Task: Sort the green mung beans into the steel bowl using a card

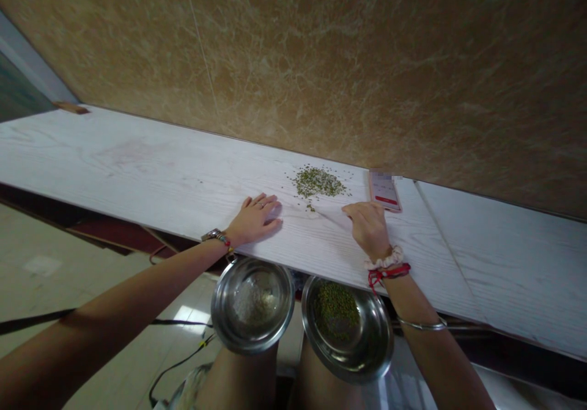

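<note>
The left hand [255, 220] lies spread; the right hand [369, 230] curls near green grains [316, 181], any hold unclear.

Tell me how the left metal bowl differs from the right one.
The left bowl holds whitish grains, while the right bowl holds small green beans. The left bowl's contents lie around its middle; the right bowl's are gathered toward its left side, leaving bare metal on the right. Both bowls are round and shiny.

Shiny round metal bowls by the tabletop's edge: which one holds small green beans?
The right-hand shiny round metal bowl: small green beans lie inside it, whereas the left-hand metal bowl contains whitish grains.
</note>
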`<state>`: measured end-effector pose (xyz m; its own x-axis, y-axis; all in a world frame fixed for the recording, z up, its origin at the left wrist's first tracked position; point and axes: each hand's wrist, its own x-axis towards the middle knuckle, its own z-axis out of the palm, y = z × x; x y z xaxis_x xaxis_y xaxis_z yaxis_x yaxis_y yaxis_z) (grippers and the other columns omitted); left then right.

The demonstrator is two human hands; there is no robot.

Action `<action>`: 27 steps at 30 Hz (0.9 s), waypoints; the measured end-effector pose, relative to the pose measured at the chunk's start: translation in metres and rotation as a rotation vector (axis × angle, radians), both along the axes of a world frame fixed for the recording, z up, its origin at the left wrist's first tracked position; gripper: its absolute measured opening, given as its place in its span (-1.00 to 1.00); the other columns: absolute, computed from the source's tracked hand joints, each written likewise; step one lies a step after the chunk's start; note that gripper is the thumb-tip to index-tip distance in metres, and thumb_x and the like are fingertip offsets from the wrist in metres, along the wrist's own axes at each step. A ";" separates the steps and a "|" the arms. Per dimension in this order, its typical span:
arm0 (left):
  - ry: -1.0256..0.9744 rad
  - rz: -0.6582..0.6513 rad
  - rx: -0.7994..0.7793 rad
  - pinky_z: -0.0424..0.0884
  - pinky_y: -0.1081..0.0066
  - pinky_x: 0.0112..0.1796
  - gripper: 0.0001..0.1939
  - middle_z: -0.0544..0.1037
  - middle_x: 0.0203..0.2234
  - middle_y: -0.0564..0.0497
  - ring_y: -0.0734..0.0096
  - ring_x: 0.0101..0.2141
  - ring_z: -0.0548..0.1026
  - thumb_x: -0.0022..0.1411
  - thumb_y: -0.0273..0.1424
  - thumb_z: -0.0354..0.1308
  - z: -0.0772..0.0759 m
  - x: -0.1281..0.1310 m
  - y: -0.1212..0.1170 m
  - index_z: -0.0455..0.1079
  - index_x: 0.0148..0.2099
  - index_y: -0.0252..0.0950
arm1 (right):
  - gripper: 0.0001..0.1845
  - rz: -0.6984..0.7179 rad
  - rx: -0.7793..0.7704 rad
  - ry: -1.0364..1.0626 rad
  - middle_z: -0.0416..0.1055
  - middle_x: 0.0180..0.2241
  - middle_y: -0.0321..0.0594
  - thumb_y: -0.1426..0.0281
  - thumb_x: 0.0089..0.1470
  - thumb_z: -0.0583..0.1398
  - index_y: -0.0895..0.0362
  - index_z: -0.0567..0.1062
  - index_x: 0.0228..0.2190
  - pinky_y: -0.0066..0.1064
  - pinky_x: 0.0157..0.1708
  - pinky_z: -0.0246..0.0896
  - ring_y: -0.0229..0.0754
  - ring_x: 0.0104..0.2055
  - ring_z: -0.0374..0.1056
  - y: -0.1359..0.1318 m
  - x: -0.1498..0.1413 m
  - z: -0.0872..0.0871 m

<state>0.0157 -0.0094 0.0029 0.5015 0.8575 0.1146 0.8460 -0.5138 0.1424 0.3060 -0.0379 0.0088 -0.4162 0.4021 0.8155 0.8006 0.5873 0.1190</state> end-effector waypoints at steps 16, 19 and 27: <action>-0.013 -0.002 0.008 0.08 -0.03 0.12 -0.55 0.26 0.20 -0.10 0.02 0.20 0.15 0.27 -0.16 -0.07 -0.002 -0.001 0.001 0.27 0.12 -0.23 | -0.69 -0.021 -0.025 -0.042 0.51 -0.41 -0.24 0.62 0.11 -0.01 0.09 0.47 -0.32 -0.31 -0.18 0.07 -0.23 -0.29 0.36 0.000 -0.006 0.000; -0.015 0.000 0.006 0.08 -0.03 0.12 -0.55 0.25 0.20 -0.09 0.01 0.20 0.15 0.27 -0.16 -0.08 -0.001 -0.001 0.000 0.26 0.12 -0.23 | -0.71 -0.001 0.014 -0.023 0.51 -0.41 -0.24 0.62 0.11 0.00 0.10 0.46 -0.33 -0.32 -0.19 0.09 -0.24 -0.31 0.37 -0.003 -0.005 0.002; 0.006 0.008 -0.004 0.07 -0.02 0.13 -0.53 0.24 0.21 -0.12 0.00 0.21 0.14 0.28 -0.15 -0.08 -0.001 0.000 0.000 0.25 0.14 -0.27 | -0.70 0.034 0.075 -0.054 0.52 -0.43 -0.25 0.66 0.08 0.00 0.12 0.44 -0.31 -0.33 -0.21 0.13 -0.24 -0.34 0.40 -0.003 -0.006 0.006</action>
<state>0.0153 -0.0090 0.0020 0.4953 0.8620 0.1082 0.8509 -0.5065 0.1393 0.3001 -0.0414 0.0145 -0.4732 0.3259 0.8185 0.7714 0.6020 0.2063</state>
